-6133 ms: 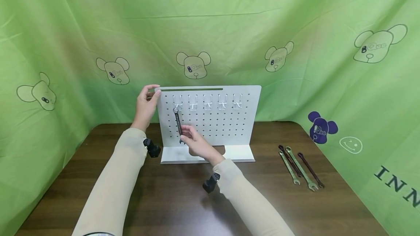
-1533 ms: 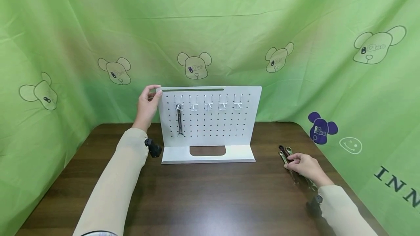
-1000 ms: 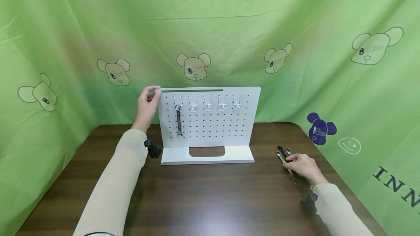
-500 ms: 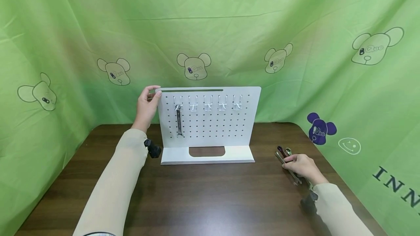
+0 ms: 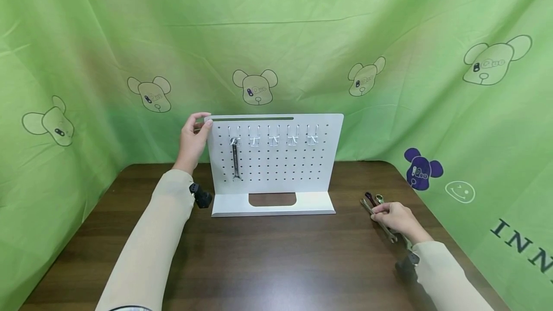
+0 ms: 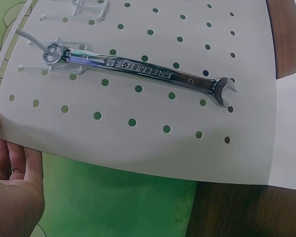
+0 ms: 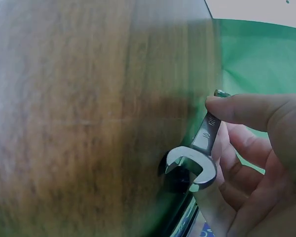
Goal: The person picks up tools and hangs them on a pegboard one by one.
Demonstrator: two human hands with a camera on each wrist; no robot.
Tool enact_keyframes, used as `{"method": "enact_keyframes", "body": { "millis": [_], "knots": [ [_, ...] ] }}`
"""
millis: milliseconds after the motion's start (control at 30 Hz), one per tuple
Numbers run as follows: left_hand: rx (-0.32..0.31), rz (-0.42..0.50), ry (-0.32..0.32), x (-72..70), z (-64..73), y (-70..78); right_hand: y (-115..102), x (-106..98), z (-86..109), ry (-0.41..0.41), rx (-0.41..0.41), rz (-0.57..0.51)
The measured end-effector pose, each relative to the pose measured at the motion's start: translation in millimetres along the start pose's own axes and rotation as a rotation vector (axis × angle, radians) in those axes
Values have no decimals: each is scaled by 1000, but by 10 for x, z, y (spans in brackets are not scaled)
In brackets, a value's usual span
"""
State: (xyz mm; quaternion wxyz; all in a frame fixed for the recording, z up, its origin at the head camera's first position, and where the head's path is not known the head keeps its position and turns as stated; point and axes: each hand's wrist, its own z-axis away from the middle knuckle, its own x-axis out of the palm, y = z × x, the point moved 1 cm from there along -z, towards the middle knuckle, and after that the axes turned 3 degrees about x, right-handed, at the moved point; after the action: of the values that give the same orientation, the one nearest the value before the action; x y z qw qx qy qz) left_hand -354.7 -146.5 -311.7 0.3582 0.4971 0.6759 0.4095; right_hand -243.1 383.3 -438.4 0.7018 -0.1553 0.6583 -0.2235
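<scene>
My left hand (image 5: 192,142) grips the upper left corner of a white pegboard (image 5: 281,169), thumb in front and fingers behind. From the leftmost hook hangs a chrome combination wrench (image 5: 235,160), ring end up; the left wrist view shows the number 12 on this wrench (image 6: 138,69). On the right side of the table, my right hand (image 5: 399,220) pinches a smaller silver combination wrench (image 7: 207,133) between thumb and fingers. Its open end, marked 10, points toward the wrist. Other wrenches lie under and beside that hand, partly hidden, one with a dark ring end (image 5: 368,196).
Several white double hooks (image 5: 274,140) run along the board to the right of the hung wrench. The board's foot (image 5: 313,203) stands on the brown wooden table (image 5: 268,253). Green printed cloth (image 5: 302,37) encloses the table at the back and sides.
Earlier my right hand held the 12 wrench before the board; that wrench now hangs on the hook. The right hand has moved right and shifted a small wrench slightly left. The left hand stays.
</scene>
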Motion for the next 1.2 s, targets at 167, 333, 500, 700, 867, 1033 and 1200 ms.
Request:
{"method": "enact_keyframes", "body": {
  "millis": [167,333,500,700,867,1033,1200],
  "knots": [
    [-3,-2,-3,-3,-1,-2,-26,-1,4,5,-25,-30],
    [-5,-6,-3,-4,-3,-2,-98,-5,31,-8,-66,-69],
    [-10,-15,-5,-7,-10,-5,-203,0,62,-19,-113,-106],
    [-10,-18,-4,-6,-11,-5,-323,38,45,0,-156,-132],
    [-9,-13,-7,-9,-10,-7,-454,52,15,1,-202,-146],
    [-9,-9,-11,-11,-11,-6,-615,89,-22,-33,-220,-195],
    [-8,-15,-14,-8,-8,-4,-824,147,-61,-63,-271,-240]
  ]
}}
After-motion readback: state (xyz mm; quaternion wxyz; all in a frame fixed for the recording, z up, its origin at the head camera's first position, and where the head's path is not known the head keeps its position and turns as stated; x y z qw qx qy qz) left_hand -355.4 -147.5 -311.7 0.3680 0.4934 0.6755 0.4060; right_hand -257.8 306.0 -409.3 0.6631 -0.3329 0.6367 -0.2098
